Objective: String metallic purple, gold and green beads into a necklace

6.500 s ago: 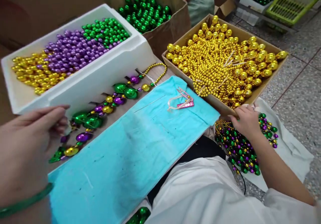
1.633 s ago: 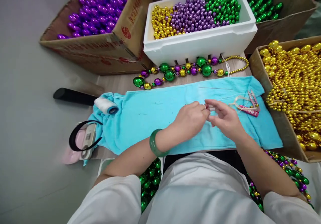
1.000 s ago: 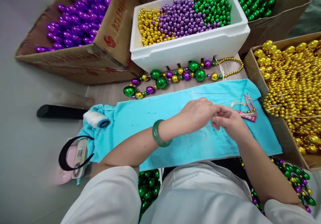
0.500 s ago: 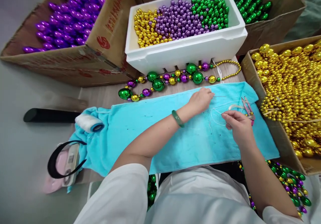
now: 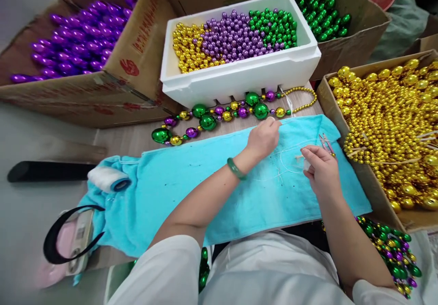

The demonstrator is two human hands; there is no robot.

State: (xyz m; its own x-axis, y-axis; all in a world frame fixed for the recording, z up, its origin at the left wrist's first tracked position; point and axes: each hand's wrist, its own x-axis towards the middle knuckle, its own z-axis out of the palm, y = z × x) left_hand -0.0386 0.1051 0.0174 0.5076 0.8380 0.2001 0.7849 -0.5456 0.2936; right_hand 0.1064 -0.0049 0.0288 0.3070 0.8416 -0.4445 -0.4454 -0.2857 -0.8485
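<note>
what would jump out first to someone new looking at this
Probably the heaps of shiny beads: gold beads in the cardboard box at right, and purple beads in another at upper left. Between them, a white foam box holds three colours. Below it lies a chunky necklace, with the left hand and right hand over bright turquoise cloth.

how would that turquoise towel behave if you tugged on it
The turquoise towel is probably soft and floppy, since its left end bunches into loose folds. It would likely bunch up further rather than slide as a stiff sheet. A tug there might also make the white thread spool roll, as it lies on its side.
</note>
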